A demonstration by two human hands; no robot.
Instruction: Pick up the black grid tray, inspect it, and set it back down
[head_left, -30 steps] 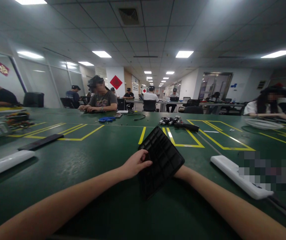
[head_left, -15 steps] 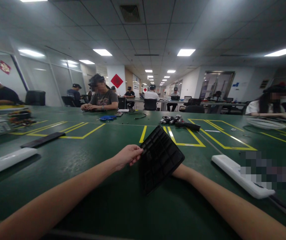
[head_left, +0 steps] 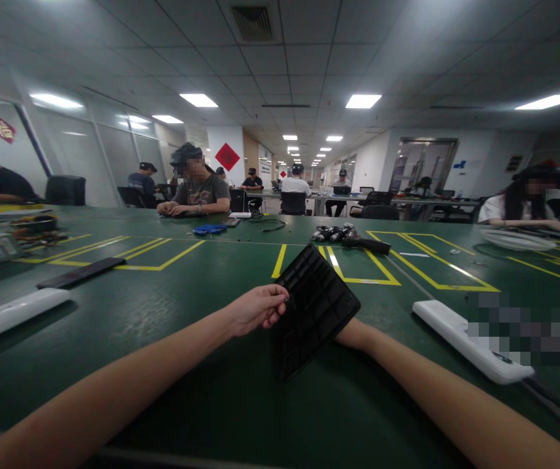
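A black ribbed plastic panel (head_left: 315, 307) stands tilted on its lower edge on the green table (head_left: 172, 326) in front of me. My left hand (head_left: 256, 308) pinches its left edge with the fingers curled. My right hand is hidden behind the panel; only its wrist (head_left: 353, 335) shows at the panel's right side, so it seems to support the panel from behind.
White elongated casings lie at the right (head_left: 470, 341) and far left (head_left: 13, 311). A black strip (head_left: 81, 272) lies left of centre. Small metal parts and a black tool (head_left: 345, 237) sit beyond the panel. Other people sit at the table's far side and both ends.
The panel has stayed tilted between my hands. My left hand lifted slightly off its edge half a second ago and now pinches the edge again.
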